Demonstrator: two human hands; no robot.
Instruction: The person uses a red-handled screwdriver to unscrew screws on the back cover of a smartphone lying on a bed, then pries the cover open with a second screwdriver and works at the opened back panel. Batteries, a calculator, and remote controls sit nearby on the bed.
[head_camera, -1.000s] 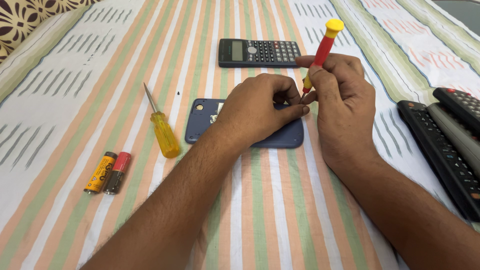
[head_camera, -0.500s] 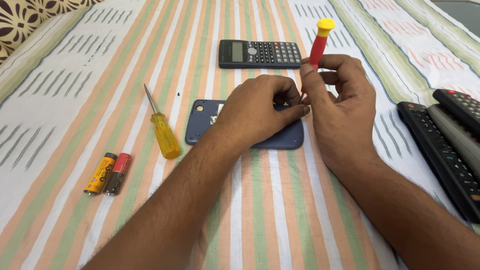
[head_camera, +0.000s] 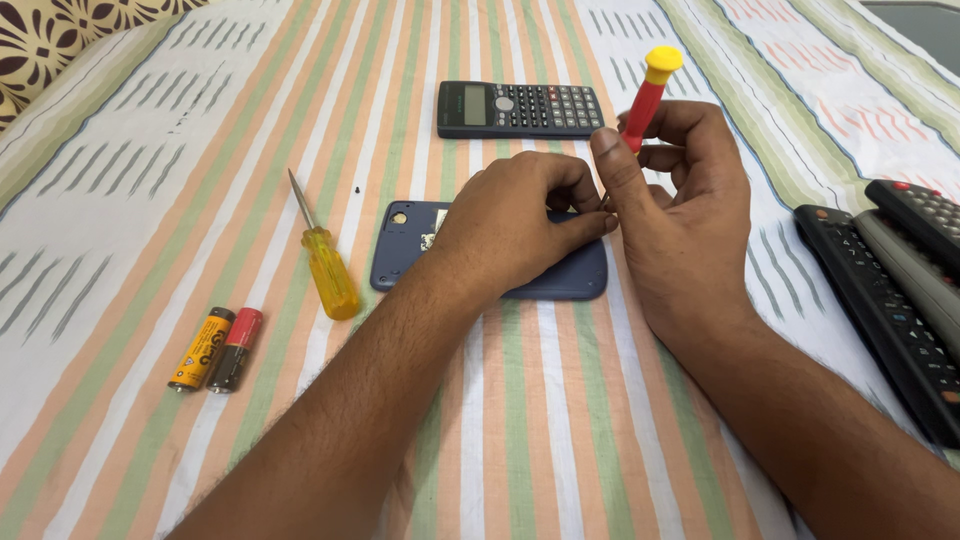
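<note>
Above the flat dark-blue plastic case (head_camera: 560, 280) pinned by the left hand (head_camera: 515, 225), the right hand (head_camera: 680, 190) pinches a small red screwdriver with a yellow cap (head_camera: 650, 90) (shaft tilted, tip hidden).

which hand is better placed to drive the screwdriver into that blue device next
Right, most likely. The right hand already grips the red screwdriver upright at the blue device's edge, while the left hand lies flat on it, pinning it down.
</note>
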